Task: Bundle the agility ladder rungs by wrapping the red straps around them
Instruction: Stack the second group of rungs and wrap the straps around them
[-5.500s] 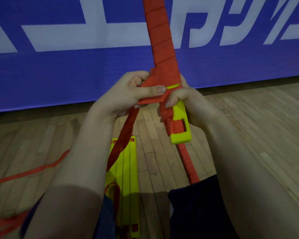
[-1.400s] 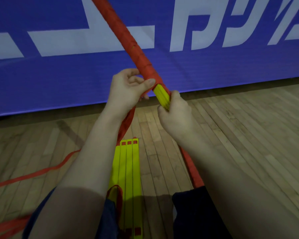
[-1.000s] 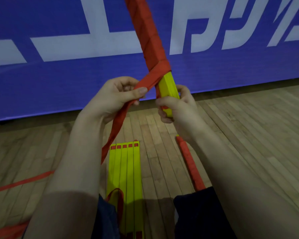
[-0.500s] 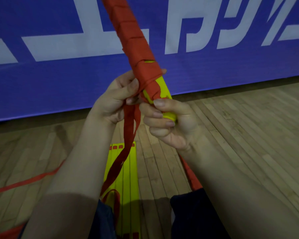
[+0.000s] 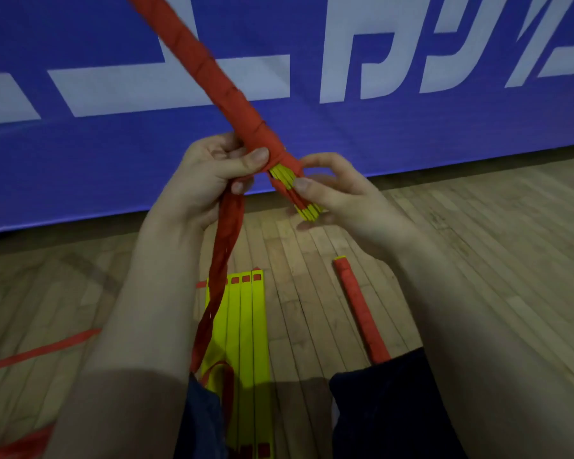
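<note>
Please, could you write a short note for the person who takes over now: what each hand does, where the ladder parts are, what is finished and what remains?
Left grip holds the red strap against the raised bundle; right grip pinches that bundle's bare yellow end.
Done: the raised bundle is wrapped almost to that end; a second wrapped bundle lies on the floor, to the right.
Left: wrap the last stretch and secure the strap; the flat yellow rungs on the floor lie unwrapped.

Blue banner (image 5: 411, 134) with white lettering, wooden plank floor (image 5: 478, 243), dim light
</note>
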The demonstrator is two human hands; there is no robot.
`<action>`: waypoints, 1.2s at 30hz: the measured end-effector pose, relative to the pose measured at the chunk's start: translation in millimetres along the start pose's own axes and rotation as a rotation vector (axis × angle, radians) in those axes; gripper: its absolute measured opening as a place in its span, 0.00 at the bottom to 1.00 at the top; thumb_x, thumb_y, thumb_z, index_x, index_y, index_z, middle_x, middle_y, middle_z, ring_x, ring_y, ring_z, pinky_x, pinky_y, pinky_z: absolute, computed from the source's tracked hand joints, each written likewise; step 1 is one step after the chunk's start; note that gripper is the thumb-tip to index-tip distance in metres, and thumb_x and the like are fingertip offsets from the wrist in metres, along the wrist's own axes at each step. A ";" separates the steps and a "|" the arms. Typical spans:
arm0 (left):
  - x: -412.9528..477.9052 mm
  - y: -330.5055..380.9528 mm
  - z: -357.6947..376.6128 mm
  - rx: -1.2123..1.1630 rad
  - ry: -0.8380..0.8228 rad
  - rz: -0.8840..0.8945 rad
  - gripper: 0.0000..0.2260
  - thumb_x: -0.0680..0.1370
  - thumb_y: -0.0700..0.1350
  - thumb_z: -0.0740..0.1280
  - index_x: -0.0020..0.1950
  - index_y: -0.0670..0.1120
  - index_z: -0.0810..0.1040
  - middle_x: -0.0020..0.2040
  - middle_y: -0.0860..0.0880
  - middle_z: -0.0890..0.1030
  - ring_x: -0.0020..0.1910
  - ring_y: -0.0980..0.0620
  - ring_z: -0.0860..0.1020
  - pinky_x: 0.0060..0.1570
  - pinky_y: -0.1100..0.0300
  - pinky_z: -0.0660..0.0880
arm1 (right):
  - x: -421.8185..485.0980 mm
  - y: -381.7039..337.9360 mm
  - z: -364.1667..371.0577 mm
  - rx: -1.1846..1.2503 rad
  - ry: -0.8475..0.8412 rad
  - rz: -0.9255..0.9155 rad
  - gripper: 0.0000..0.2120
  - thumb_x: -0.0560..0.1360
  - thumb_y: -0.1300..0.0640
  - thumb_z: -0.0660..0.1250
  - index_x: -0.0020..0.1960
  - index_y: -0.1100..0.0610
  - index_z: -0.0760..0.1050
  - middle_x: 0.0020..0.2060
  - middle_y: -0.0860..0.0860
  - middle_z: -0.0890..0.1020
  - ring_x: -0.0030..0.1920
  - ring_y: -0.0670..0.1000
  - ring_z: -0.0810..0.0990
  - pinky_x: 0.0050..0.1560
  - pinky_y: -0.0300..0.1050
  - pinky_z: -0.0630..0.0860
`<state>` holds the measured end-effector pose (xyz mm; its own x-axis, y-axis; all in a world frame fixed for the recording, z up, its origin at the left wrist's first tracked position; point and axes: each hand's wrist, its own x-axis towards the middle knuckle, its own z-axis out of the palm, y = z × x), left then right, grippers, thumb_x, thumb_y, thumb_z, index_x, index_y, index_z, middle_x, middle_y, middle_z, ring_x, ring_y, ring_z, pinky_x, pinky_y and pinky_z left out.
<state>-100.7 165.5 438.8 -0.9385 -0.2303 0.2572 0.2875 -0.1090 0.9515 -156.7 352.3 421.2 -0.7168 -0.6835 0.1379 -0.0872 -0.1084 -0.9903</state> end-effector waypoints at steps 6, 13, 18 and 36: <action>3.3 -9.1 11.0 0.126 0.290 -0.022 0.03 0.73 0.35 0.70 0.42 0.42 0.79 0.31 0.53 0.81 0.24 0.57 0.67 0.22 0.68 0.62 | 10.4 16.0 12.9 -0.831 0.215 -0.303 0.27 0.73 0.48 0.69 0.68 0.58 0.71 0.56 0.52 0.76 0.57 0.49 0.75 0.59 0.46 0.72; -2.3 -12.9 22.7 0.251 0.332 -0.043 0.10 0.74 0.38 0.71 0.33 0.44 0.76 0.21 0.55 0.74 0.19 0.60 0.65 0.21 0.70 0.62 | 15.2 21.6 19.8 -0.952 0.273 -0.264 0.17 0.80 0.52 0.63 0.60 0.65 0.70 0.53 0.60 0.76 0.52 0.62 0.75 0.47 0.50 0.67; -2.4 -16.6 25.3 0.299 0.394 -0.062 0.15 0.74 0.43 0.72 0.30 0.44 0.73 0.17 0.55 0.70 0.16 0.61 0.65 0.20 0.70 0.60 | 7.9 20.5 19.6 -0.841 0.269 -0.216 0.15 0.80 0.47 0.62 0.50 0.61 0.70 0.41 0.57 0.78 0.43 0.62 0.78 0.39 0.50 0.68; 4.5 -22.1 34.9 -0.122 0.137 -0.198 0.08 0.77 0.45 0.65 0.47 0.40 0.78 0.25 0.52 0.70 0.20 0.61 0.64 0.21 0.71 0.62 | -1.2 0.8 36.4 0.868 0.181 0.167 0.18 0.83 0.50 0.54 0.47 0.63 0.72 0.28 0.54 0.76 0.21 0.43 0.67 0.16 0.31 0.56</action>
<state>-117.9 200.6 424.8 -0.9465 -0.3207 0.0352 0.1298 -0.2789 0.9515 -130.7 326.8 420.9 -0.7774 -0.6234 -0.0843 0.5285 -0.5746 -0.6249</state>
